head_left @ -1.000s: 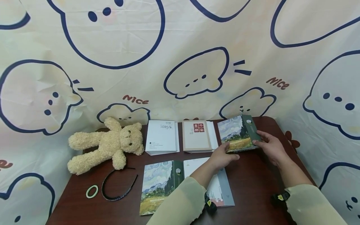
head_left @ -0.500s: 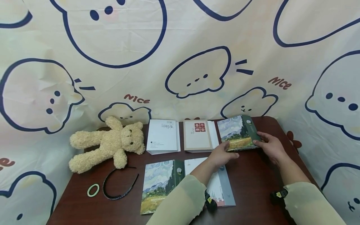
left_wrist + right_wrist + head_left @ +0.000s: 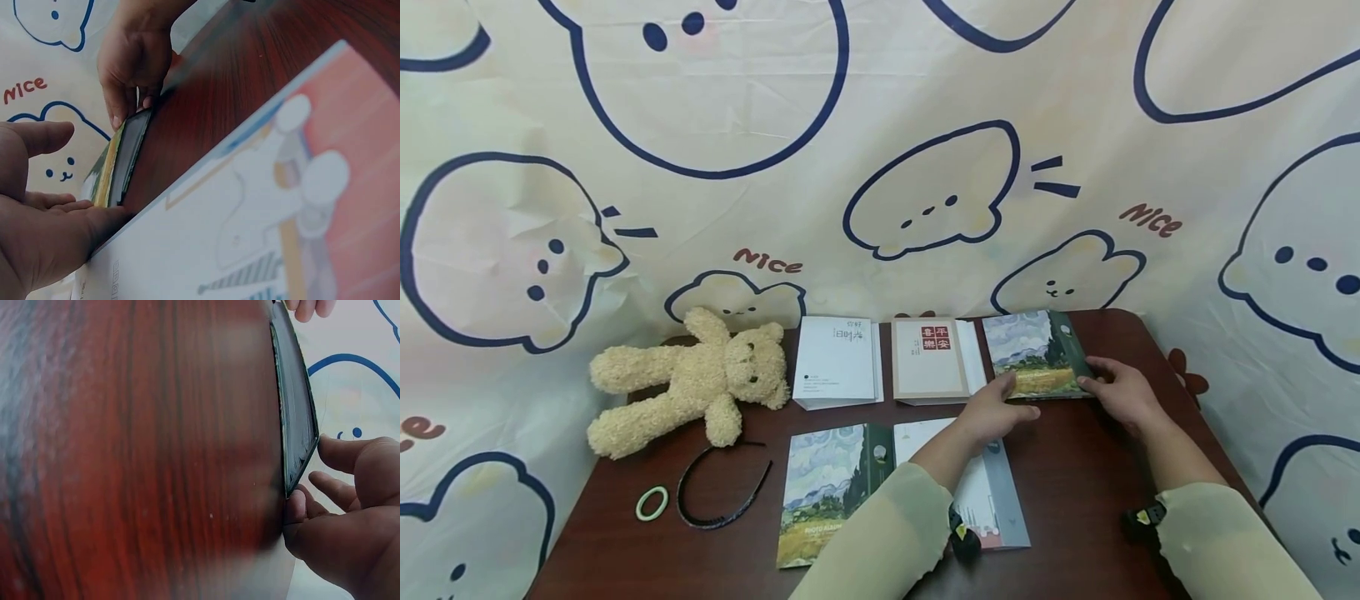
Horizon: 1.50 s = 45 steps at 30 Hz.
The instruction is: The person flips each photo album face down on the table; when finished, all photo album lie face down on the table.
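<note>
A photo album (image 3: 1033, 358) with a painted landscape cover and a dark green spine lies at the back right of the table. My right hand (image 3: 1123, 393) pinches its spine end; in the right wrist view the thumb (image 3: 347, 453) is at the upper edge and the fingertips (image 3: 296, 505) at the lower one. On the album's left, my left hand (image 3: 988, 412) rests straight fingers against its near corner, the thumb standing away. The album's pages (image 3: 130, 150) show edge-on between both hands in the left wrist view.
To the left stand two pale albums (image 3: 835, 358), (image 3: 928, 362). A matching landscape album (image 3: 827, 492) and a white-and-blue album (image 3: 1007, 500) lie in front, partly under the left sleeve. Farther left are a teddy bear (image 3: 700, 379), a headband (image 3: 718, 522) and a green ring (image 3: 640, 504).
The photo album's spine end has come down a little and the album has straightened slightly beside the pale ones. Both hands stay at the same places on it.
</note>
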Each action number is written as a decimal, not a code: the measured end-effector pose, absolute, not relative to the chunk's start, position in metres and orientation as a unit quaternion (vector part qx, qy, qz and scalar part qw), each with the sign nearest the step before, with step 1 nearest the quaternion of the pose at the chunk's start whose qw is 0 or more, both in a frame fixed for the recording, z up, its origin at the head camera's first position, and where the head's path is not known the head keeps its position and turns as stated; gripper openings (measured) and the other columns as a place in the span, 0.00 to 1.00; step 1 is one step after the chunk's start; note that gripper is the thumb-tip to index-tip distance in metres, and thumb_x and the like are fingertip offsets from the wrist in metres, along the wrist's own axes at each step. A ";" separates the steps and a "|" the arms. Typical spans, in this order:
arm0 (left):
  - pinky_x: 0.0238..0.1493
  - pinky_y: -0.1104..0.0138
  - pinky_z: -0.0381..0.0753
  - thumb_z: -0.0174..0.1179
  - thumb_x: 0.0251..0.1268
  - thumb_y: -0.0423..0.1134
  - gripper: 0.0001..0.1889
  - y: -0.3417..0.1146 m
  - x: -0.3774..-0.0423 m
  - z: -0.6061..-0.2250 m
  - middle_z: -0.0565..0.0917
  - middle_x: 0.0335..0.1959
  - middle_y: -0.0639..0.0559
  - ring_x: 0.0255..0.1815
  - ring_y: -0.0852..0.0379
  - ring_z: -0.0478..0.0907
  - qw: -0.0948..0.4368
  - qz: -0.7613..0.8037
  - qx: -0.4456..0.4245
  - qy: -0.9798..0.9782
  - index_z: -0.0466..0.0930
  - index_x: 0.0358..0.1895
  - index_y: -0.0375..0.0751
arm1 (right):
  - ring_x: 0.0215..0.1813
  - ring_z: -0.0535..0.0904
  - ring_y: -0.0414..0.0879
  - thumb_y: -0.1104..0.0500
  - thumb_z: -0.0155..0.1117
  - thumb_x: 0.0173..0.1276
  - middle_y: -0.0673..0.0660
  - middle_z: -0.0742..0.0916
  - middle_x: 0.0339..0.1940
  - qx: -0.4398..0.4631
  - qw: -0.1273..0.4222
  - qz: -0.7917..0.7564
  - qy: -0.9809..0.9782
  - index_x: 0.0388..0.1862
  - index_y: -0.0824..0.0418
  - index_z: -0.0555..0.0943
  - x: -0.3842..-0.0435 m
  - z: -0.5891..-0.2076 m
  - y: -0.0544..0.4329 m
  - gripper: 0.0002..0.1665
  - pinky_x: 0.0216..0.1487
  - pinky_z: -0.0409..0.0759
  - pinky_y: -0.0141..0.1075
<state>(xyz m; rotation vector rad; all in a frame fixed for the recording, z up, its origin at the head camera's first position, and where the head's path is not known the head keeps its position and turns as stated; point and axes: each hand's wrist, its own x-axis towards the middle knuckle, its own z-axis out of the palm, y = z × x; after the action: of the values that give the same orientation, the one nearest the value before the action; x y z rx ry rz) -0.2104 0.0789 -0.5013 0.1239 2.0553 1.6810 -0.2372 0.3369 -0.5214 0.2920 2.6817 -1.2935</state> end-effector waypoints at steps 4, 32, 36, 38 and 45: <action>0.73 0.52 0.70 0.70 0.67 0.42 0.40 0.079 -0.211 -0.500 0.70 0.77 0.52 0.78 0.50 0.64 0.239 0.610 0.046 0.754 0.63 0.81 0.47 | 0.67 0.69 0.69 0.50 0.59 0.81 0.79 0.69 0.73 0.084 0.070 -0.415 0.903 0.79 0.73 0.63 -0.238 -0.522 0.336 0.40 0.65 0.71 0.64; 0.71 0.52 0.73 0.68 0.70 0.45 0.32 0.043 -0.208 -0.492 0.73 0.74 0.54 0.77 0.50 0.67 0.211 0.615 0.057 0.758 0.72 0.76 0.50 | 0.65 0.73 0.67 0.43 0.59 0.80 0.75 0.73 0.73 0.045 0.048 -0.421 0.905 0.80 0.70 0.63 -0.232 -0.514 0.325 0.43 0.53 0.78 0.51; 0.71 0.52 0.73 0.68 0.70 0.45 0.32 0.033 -0.205 -0.488 0.72 0.76 0.54 0.78 0.51 0.65 0.203 0.621 0.064 0.754 0.72 0.76 0.49 | 0.64 0.75 0.65 0.45 0.59 0.81 0.73 0.73 0.73 0.024 0.045 -0.424 0.904 0.80 0.69 0.63 -0.231 -0.507 0.316 0.41 0.51 0.79 0.48; 0.71 0.52 0.73 0.68 0.70 0.45 0.33 0.028 -0.205 -0.488 0.71 0.76 0.53 0.79 0.51 0.65 0.198 0.624 0.063 0.754 0.71 0.76 0.48 | 0.64 0.75 0.64 0.46 0.60 0.80 0.72 0.73 0.73 0.021 0.048 -0.431 0.901 0.80 0.68 0.63 -0.230 -0.504 0.311 0.40 0.52 0.79 0.47; 0.72 0.53 0.71 0.68 0.70 0.45 0.32 0.013 -0.203 -0.492 0.72 0.76 0.51 0.78 0.49 0.66 0.175 0.630 0.048 0.756 0.72 0.75 0.49 | 0.64 0.75 0.60 0.47 0.60 0.80 0.68 0.74 0.74 0.007 0.062 -0.455 0.888 0.81 0.65 0.63 -0.232 -0.499 0.289 0.39 0.51 0.79 0.40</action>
<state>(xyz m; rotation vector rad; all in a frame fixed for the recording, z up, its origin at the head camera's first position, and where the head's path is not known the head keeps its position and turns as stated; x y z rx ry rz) -0.2034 0.0135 -0.4924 0.1357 2.1412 1.7845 -0.2315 0.2892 -0.4991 0.0205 2.6847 -1.3761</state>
